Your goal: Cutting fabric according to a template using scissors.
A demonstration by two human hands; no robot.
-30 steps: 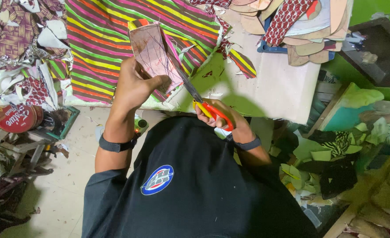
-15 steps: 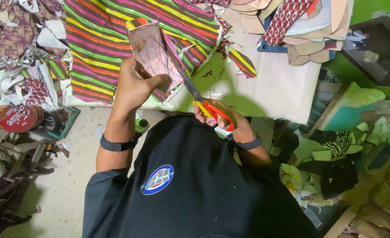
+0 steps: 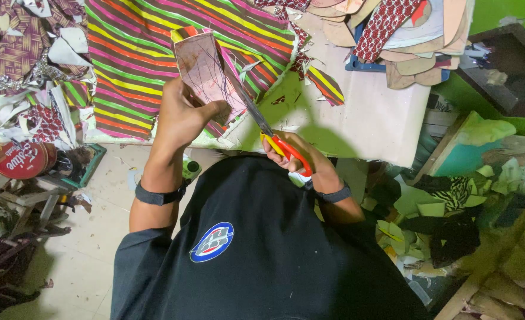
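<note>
— Gripping what, exactly?
— Your left hand (image 3: 182, 115) pinches a pinkish marked cardboard piece (image 3: 206, 74); your right hand (image 3: 298, 157) is closed through red-handled scissors (image 3: 271, 139), cutting its edge above the striped multicoloured fabric (image 3: 138, 53) on the pale worktable (image 3: 369, 106).

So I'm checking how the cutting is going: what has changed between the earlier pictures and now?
Almost nothing visibly changed. The right hand still grips the orange-handled scissors, blades in the pinkish patterned piece, at much the same spot along the cut. The left hand keeps holding that piece up over the striped fabric. The red round tin and the stacked cut shapes lie as before.
</note>
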